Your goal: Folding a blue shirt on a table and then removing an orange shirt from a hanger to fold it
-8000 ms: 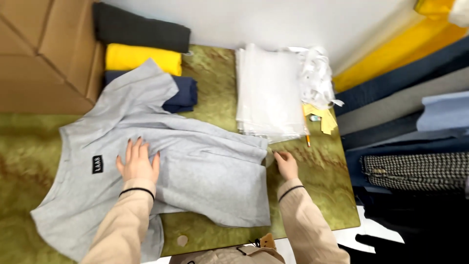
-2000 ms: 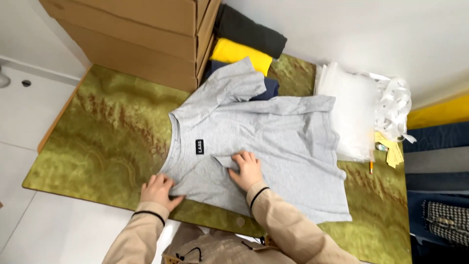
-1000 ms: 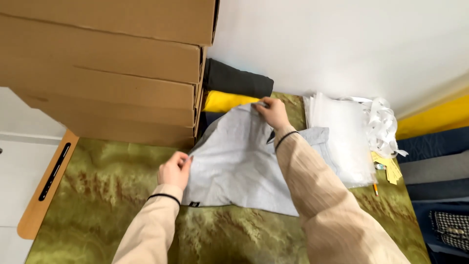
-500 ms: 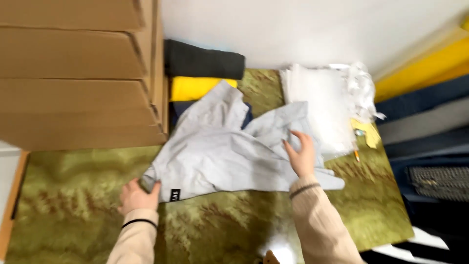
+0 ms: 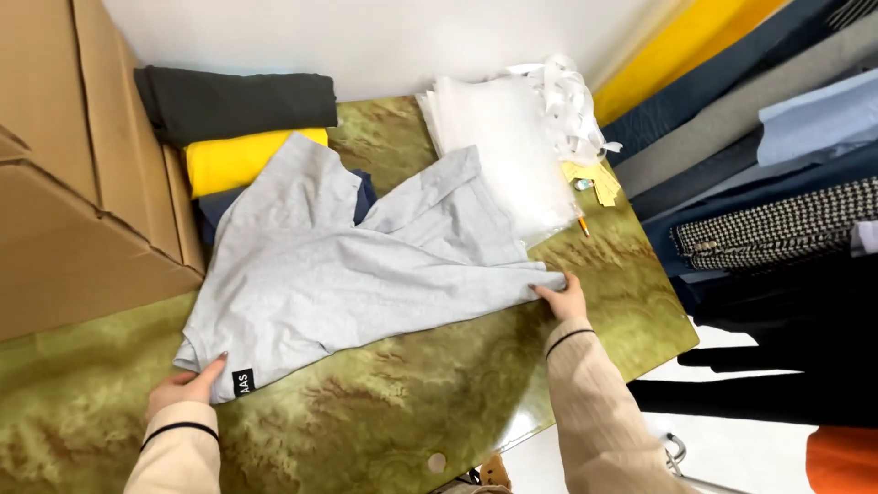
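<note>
Table (image 5: 384,421): green-marbled top; its near edge runs from 6 up to 4 o'clock, with bare surface open between the hands.
Boxes (image 5: 55,183): cardboard stack walling off the 9 to 11 o'clock side.
Grey shirt (image 5: 347,274): folded over and spread across the centre, one sleeve reaching to 12 o'clock over the folded clothes (image 5: 238,119) in dark grey, yellow and navy.
Clear bags (image 5: 498,151): pile at 1 o'clock, just beside the shirt's upper corner.
Left hand (image 5: 183,389): at 8 o'clock, thumb on top of the shirt's corner beside its black label, fingers underneath, pinching.
Right hand (image 5: 562,297): at 4 o'clock, fingertips pressed on the shirt's pointed right corner; whether it pinches, cannot tell.
</note>
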